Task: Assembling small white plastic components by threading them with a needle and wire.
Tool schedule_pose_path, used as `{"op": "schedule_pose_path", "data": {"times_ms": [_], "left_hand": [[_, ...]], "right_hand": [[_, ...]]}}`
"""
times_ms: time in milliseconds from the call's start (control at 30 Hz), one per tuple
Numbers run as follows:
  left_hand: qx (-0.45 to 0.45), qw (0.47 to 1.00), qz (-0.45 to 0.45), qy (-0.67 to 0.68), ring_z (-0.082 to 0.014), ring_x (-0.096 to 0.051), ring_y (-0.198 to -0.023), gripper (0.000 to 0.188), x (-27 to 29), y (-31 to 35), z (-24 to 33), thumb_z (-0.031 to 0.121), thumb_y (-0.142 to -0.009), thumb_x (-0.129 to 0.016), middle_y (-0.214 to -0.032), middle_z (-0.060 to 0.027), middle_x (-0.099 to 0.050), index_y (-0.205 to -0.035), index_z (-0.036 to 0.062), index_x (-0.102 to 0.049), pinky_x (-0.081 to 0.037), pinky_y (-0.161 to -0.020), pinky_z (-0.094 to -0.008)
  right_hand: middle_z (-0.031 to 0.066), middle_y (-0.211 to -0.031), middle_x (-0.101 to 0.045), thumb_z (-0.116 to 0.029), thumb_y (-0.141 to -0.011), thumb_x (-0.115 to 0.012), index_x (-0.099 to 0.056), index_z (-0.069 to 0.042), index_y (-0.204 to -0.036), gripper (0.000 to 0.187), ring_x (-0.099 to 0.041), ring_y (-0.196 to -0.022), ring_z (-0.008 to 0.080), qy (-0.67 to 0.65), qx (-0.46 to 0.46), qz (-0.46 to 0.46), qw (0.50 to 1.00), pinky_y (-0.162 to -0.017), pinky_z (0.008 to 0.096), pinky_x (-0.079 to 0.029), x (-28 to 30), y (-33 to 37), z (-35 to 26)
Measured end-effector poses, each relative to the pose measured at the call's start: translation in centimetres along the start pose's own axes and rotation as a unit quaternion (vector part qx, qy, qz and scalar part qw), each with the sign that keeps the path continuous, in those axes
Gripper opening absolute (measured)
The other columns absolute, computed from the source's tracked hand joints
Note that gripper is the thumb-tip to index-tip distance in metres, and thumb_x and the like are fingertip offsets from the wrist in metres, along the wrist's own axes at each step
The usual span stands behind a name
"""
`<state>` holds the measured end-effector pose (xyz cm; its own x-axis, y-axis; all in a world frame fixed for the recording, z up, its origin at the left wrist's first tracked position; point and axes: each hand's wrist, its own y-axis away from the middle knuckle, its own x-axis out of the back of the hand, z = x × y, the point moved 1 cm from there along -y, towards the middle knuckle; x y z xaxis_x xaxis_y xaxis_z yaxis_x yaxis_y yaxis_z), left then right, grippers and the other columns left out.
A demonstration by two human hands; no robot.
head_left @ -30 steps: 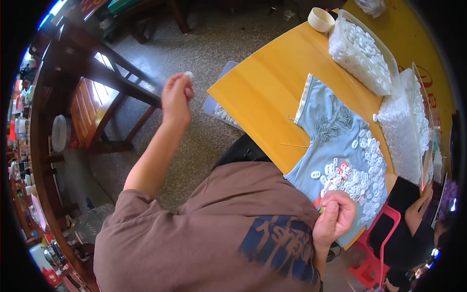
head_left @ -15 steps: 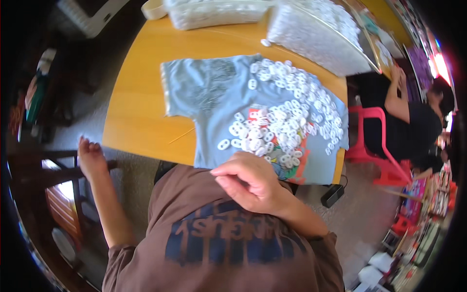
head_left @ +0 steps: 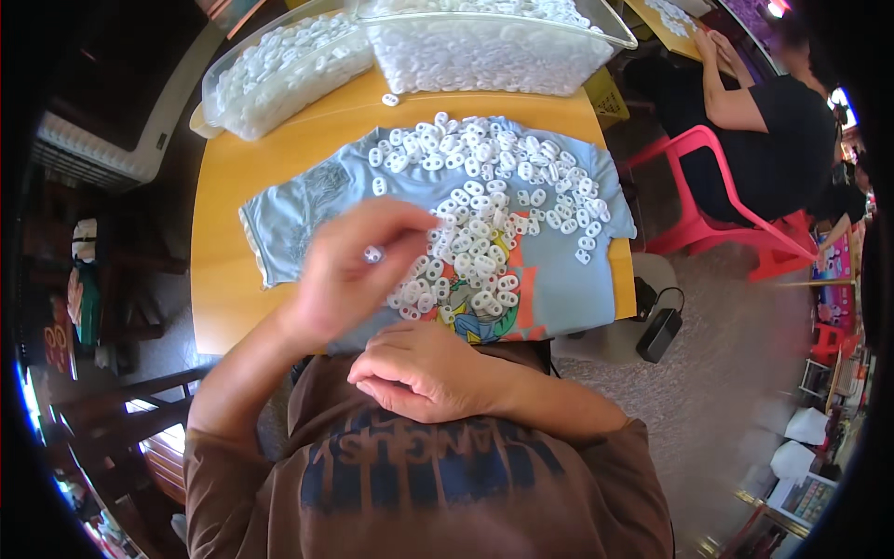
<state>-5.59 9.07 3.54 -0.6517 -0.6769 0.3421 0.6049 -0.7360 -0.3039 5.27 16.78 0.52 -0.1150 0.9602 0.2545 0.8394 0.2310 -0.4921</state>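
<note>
Many small white oval pieces with two holes [head_left: 480,264] lie heaped on a light blue T-shirt [head_left: 568,289] spread over the table. My left hand [head_left: 349,265], blurred by motion, reaches over the shirt at the heap's left side. Its thumb and forefinger look apart, with a single white piece [head_left: 373,253] showing in the gap between them. Just in front of my body, by the near edge of the table, my right hand [head_left: 419,371] is curled with its fingers closed. Whatever it may hold is hidden inside.
Clear plastic bins [head_left: 494,56] full of the same white pieces stand at the table's [head_left: 219,270] far edge. A person in black [head_left: 754,126] sits at the right on a red plastic chair [head_left: 694,177]. A black box with a cord [head_left: 659,334] is near the table's right corner.
My left hand has swung from out over the floor at the left to the heap on the shirt. My right hand stays curled near my body. The view has shifted.
</note>
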Motion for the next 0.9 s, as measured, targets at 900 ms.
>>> {"op": "schedule_pose_path", "data": {"times_ms": [900], "left_hand": [[-0.322, 0.857, -0.298, -0.269, -0.0232, -0.053, -0.06, 0.012, -14.5, -9.2, -1.1, 0.009, -0.068, -0.056, -0.07, -0.0065, -0.048, -0.079, 0.0061, -0.052, -0.043, -0.055, -0.0342]], "right_hand": [[0.0148, -0.075, -0.055, -0.01, -0.076, -0.054, -0.054, -0.003, -0.077, 0.006, -0.055, -0.072, 0.0319, -0.038, -0.056, 0.029, 0.997, -0.063, 0.0399, -0.043, 3.1, 2.5, 1.0]]}}
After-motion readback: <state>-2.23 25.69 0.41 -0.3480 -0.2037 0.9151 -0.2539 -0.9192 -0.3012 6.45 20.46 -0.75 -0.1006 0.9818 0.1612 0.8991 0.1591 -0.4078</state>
